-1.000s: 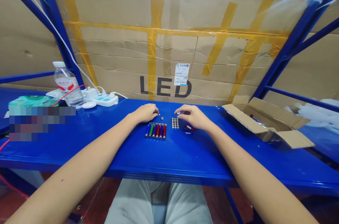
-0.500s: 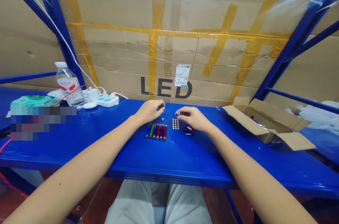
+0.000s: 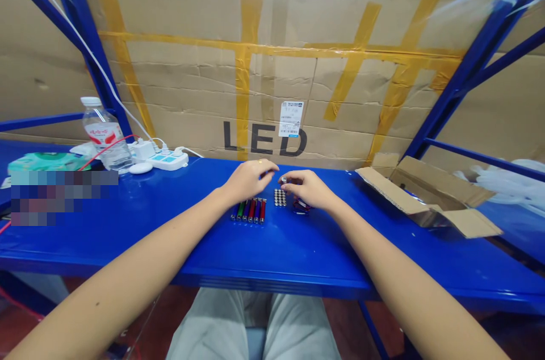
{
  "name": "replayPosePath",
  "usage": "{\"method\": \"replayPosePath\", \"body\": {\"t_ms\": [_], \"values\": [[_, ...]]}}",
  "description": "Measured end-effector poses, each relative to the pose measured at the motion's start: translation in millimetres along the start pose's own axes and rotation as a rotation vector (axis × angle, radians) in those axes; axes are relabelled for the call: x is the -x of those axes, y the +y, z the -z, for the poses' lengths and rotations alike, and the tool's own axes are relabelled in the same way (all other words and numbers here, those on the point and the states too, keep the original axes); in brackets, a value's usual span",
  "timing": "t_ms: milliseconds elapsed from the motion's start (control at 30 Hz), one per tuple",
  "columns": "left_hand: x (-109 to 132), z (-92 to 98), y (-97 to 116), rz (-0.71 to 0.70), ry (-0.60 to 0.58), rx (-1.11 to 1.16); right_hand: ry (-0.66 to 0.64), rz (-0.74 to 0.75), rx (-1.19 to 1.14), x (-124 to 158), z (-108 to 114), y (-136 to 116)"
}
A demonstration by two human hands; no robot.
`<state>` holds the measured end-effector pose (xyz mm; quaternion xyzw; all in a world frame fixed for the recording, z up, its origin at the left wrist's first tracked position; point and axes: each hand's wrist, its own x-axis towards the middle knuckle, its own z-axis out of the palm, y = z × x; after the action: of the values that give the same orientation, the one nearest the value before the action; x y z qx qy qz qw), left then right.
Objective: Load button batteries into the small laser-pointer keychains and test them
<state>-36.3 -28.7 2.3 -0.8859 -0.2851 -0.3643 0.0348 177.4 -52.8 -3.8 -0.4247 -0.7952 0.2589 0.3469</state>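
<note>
My left hand [image 3: 250, 179] is held above the blue table, its thumb and forefinger reaching right with a small gap between their tips. No object shows between them. My right hand [image 3: 311, 189] pinches a small silver button cell [image 3: 283, 180] between thumb and forefinger; whether it is one or a short stack is too small to tell. Just below stands a tight grid of silver button cells [image 3: 280, 197]. Under my left wrist lies a row of slim metal tubes [image 3: 251, 211] in blue, green and red with silver ends. Small dark red and blue clips [image 3: 301, 208] lie below my right hand.
An open cardboard box [image 3: 426, 195] stands at the right. To the left are a water bottle [image 3: 106, 135], a white power strip [image 3: 168, 160] with cables and a green packet [image 3: 46, 162]. A large taped cardboard sheet [image 3: 191, 93] walls off the table's back.
My left hand has moved right, closer to my right hand. Two small cells seen beneath it before are no longer visible. My right hand keeps its pinch; the view has shifted slightly.
</note>
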Motion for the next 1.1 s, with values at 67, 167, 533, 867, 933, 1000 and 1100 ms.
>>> {"method": "replayPosePath", "body": {"t_ms": [67, 167, 533, 867, 933, 1000, 1100], "values": [[1.5, 2.5, -15.5, 0.083, -0.08, -0.074, 0.016, 0.013, 0.014, -0.1, -0.1, 0.1], [9.1, 1.3, -38.8, 0.123, -0.284, -0.122, 0.017, 0.015, 0.046, 0.3, 0.3, -1.5], [11.1, -14.9, -55.7, 0.216, -0.417, -0.221, 0.004, 0.043, 0.099, 0.8, 1.2, -4.9], [3.8, 4.5, -14.4, 0.187, -0.128, -0.164, 0.016, 0.059, 0.099, 0.5, 0.7, -1.4], [-0.2, 1.1, 1.2, 0.092, -0.049, -0.066, 0.013, 0.059, 0.113, 1.0, 0.9, -2.6], [-1.8, -3.7, 13.2, -0.001, -0.039, -0.012, 0.001, 0.051, 0.126, 1.5, 1.4, -4.5], [-0.3, -8.9, 22.0, -0.088, -0.042, 0.021, -0.015, 0.049, 0.111, 2.0, 2.3, -6.5]]}}
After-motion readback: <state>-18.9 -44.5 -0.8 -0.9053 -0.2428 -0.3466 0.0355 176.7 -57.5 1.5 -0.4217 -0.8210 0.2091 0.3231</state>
